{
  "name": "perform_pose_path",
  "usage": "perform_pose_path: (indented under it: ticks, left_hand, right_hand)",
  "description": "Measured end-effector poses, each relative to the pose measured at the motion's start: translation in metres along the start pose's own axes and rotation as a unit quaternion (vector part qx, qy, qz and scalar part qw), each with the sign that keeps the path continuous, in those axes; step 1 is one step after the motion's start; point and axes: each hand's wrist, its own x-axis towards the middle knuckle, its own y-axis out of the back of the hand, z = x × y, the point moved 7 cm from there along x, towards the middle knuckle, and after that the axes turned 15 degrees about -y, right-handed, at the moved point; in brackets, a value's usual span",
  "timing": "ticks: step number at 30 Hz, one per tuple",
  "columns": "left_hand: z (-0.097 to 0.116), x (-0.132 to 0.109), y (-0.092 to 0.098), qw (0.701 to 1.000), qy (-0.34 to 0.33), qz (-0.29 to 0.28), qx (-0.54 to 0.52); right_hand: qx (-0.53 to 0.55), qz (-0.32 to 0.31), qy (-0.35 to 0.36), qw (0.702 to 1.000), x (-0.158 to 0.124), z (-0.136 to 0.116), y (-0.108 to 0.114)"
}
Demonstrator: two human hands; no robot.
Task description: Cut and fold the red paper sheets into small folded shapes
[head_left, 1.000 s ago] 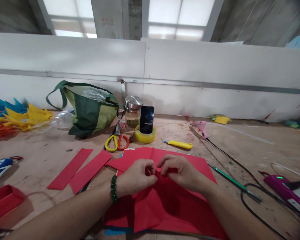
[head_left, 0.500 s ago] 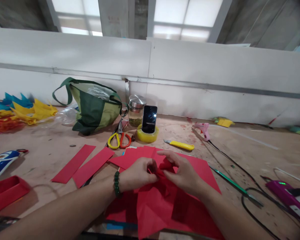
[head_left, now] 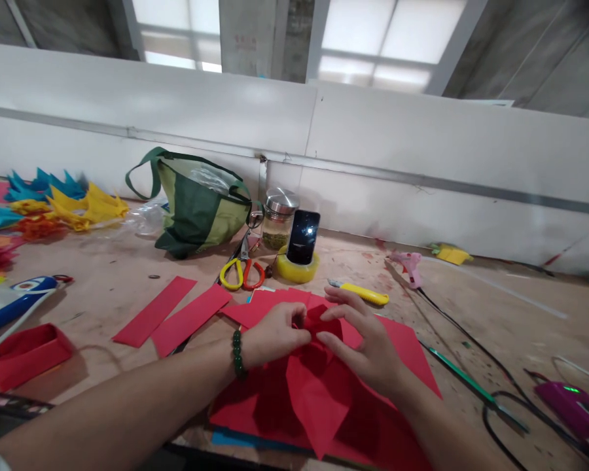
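Note:
A piece of folded red paper point(head_left: 319, 399) is held over a stack of red sheets point(head_left: 255, 405), one pointed flap hanging toward me. My left hand point(head_left: 277, 333), with a green bead bracelet point(head_left: 237, 353) on the wrist, pinches the paper between thumb and bent fingers. From the other side, the curved fingers and thumb of my right hand point(head_left: 366, 337) grip the fold, its upper fingers spread. The exact contact at the fingertips is partly hidden in the folds. Just beyond the right hand lies a yellow utility knife point(head_left: 363, 292).
Left of the stack lie two red strips point(head_left: 156, 312) and a folded red band point(head_left: 29, 356). Behind are scissors point(head_left: 243, 271), a phone point(head_left: 303, 237) on a tape roll point(head_left: 298, 269), a jar point(head_left: 277, 216) and a green bag point(head_left: 201, 209). A pink glue gun point(head_left: 411, 267) sits right.
The folded red paper has turned and its flap now hangs as a point. My right fingers have spread a little. The whole view has shifted, so objects appear farther right.

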Motion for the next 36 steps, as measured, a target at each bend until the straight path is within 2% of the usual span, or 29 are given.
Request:
perform_pose_path:
  ticks: [7,12,17,20,26,30,36]
  left_hand:
    - [0.007,0.000,-0.004,0.999,-0.010,0.012,-0.038]
    - [0.009,-0.004,-0.005,0.995,0.051,0.004,-0.082]
    - [0.003,-0.006,-0.001,0.991,0.087,0.040,-0.093]
    - [0.002,-0.005,0.001,0.993,0.075,0.045,-0.076]
    - [0.007,-0.003,-0.001,0.999,0.034,0.018,-0.038]
    - [0.006,-0.003,-0.004,1.000,0.021,0.002,-0.018]
    - [0.001,-0.004,-0.007,1.000,0.013,-0.010,0.006]
  right_hand:
    - [-0.004,-0.012,-0.019,1.000,0.004,0.008,-0.007]
    - [-0.002,-0.003,-0.032,0.999,0.007,0.012,-0.002]
    - [0.003,-0.010,-0.023,1.000,0.008,0.010,0.001]
    - [-0.011,0.001,-0.015,1.000,0.007,0.009,0.003]
    - [-0.022,-0.005,-0.010,1.000,0.004,0.006,0.001]
    - [0.035,-0.021,-0.044,0.998,0.004,0.006,-0.004]
    - [0.157,0.003,-0.117,0.981,0.005,0.013,-0.007]
